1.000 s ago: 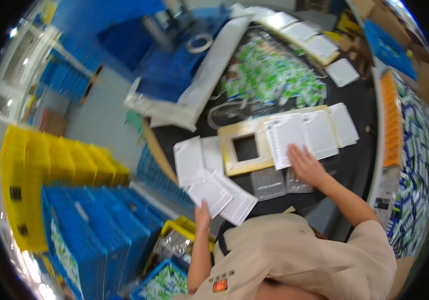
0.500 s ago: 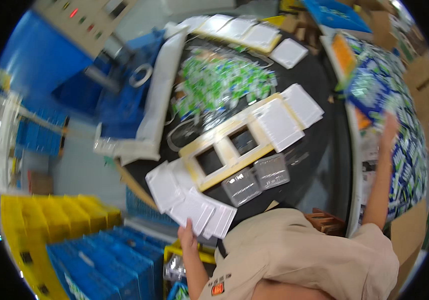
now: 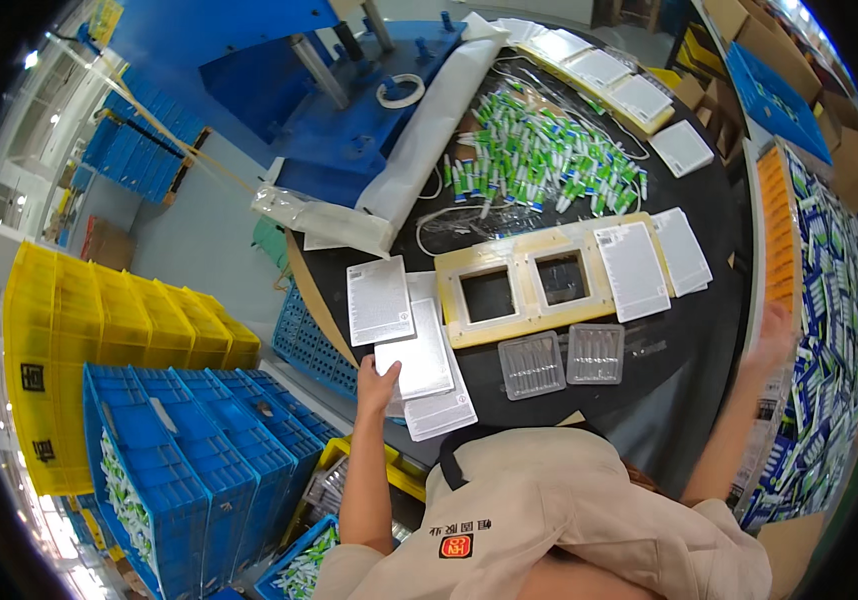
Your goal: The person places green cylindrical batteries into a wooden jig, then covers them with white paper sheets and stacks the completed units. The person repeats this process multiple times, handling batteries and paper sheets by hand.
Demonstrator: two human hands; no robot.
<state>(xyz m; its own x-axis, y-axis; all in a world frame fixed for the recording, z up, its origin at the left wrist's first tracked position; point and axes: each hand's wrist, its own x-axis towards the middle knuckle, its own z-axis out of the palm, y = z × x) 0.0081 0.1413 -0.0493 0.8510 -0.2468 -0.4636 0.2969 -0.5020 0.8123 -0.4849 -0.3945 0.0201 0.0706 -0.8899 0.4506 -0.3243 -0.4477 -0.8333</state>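
Note:
My left hand [image 3: 377, 387] grips the edge of a white card [image 3: 417, 362] at the table's near left, thumb on top. Under and around it lie more white cards, one of them a printed card [image 3: 381, 300] just beyond. Toward the bin on the right, my right hand [image 3: 773, 335] is smeared by motion; its fingers cannot be made out. Between the hands sits a cream frame [image 3: 524, 325] with two open windows and white cards over its right end. Two clear plastic trays [image 3: 532, 366] with small items in them lie in front of it.
Green-and-white tubes [image 3: 549, 150] are heaped on the black table [image 3: 649, 370]. A blue machine [image 3: 349, 140] stands at the back left. Blue-and-green packages [image 3: 819, 370] fill the bin on the right. Yellow crates [image 3: 129, 330] and blue crates [image 3: 199, 450] are stacked at left.
The blue-and-green package that was by my right hand above the bin is no longer there. That hand has come down and nearer. My left hand remains on the cards; the view has swung.

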